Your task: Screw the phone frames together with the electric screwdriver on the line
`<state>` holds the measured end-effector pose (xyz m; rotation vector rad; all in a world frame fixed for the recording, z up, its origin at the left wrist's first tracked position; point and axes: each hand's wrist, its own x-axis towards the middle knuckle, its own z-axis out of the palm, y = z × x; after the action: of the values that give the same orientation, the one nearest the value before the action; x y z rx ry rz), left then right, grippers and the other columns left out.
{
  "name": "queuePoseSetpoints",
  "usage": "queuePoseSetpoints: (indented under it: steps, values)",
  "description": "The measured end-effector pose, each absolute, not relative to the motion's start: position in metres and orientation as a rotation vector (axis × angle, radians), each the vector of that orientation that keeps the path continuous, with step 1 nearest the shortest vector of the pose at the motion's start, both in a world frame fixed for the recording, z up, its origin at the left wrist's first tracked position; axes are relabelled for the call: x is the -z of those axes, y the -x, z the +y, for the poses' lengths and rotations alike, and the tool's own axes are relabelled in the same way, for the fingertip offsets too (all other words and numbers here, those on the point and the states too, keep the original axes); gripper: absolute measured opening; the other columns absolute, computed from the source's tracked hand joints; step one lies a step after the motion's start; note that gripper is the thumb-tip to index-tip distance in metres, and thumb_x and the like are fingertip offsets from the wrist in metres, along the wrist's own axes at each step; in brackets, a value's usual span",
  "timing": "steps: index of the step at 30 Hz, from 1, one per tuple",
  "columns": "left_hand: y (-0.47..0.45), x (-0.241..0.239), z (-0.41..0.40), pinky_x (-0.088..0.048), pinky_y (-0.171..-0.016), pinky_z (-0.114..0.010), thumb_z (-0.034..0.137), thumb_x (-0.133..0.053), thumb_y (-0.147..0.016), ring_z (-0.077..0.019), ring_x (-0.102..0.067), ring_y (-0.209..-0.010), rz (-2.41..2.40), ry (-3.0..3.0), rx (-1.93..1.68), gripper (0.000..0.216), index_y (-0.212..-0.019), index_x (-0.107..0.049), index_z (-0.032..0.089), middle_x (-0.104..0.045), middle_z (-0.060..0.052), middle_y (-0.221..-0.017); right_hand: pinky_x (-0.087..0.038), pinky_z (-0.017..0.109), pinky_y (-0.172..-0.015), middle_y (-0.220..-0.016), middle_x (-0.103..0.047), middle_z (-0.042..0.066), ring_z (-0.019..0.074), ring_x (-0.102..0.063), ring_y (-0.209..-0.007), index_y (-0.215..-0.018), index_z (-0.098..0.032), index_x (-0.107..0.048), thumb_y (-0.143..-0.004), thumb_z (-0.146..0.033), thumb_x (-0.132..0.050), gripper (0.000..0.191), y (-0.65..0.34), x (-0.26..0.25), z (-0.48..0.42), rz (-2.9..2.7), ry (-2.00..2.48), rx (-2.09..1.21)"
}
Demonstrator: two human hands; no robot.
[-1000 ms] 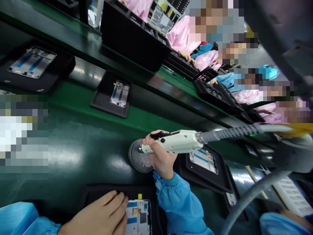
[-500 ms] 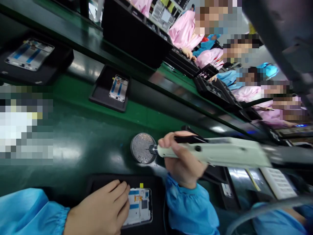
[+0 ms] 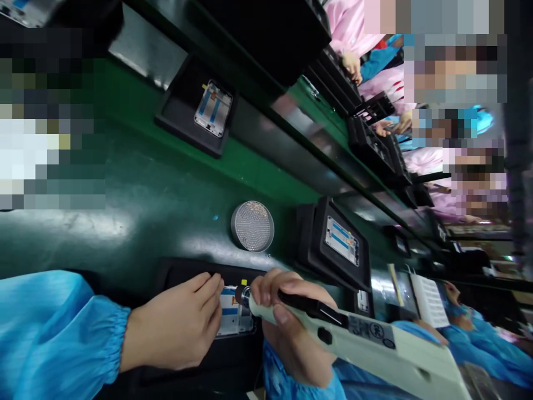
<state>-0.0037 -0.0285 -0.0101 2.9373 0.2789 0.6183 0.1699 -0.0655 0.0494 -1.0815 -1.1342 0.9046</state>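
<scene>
My right hand (image 3: 287, 328) is wrapped round a white electric screwdriver (image 3: 366, 344). Its tip sits over the phone frame (image 3: 235, 314) in the black tray (image 3: 187, 275) at the near edge. My left hand (image 3: 177, 328) lies flat on that tray, fingers stretched out and touching the left side of the phone frame. A round metal screw dish (image 3: 252, 225) stands on the green mat just beyond the tray.
Another black tray with a phone frame (image 3: 341, 241) sits to the right, and one more tray (image 3: 200, 114) rides the green conveyor belt farther back. Stacked black trays (image 3: 375, 147) and several people in pink and blue coats line the far side.
My right hand has brought the screwdriver from the screw dish down to the phone frame in the near tray. The left hand has stayed on the tray. The view has tilted downward.
</scene>
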Motion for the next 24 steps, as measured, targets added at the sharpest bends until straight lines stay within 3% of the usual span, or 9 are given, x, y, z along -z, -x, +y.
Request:
queuePoseSetpoints:
  steps: [24]
  values:
    - [0.0008, 0.0069, -0.0291, -0.046, -0.093, -0.044, 0.045, -0.059, -0.088, -0.0343, -0.064, -0.110, 0.297, -2.936, -0.571, 0.041, -0.102, -0.072, 0.009, -0.073, -0.019, -0.109, -0.047, 0.032, -0.057, -0.074, -0.052, 0.000, 0.0134, -0.052, -0.067, -0.097, -0.022, -0.063, -0.083, -0.012, -0.061, 0.017, -0.1658, -0.0478, -0.0666, -1.225, 1.180, -0.877]
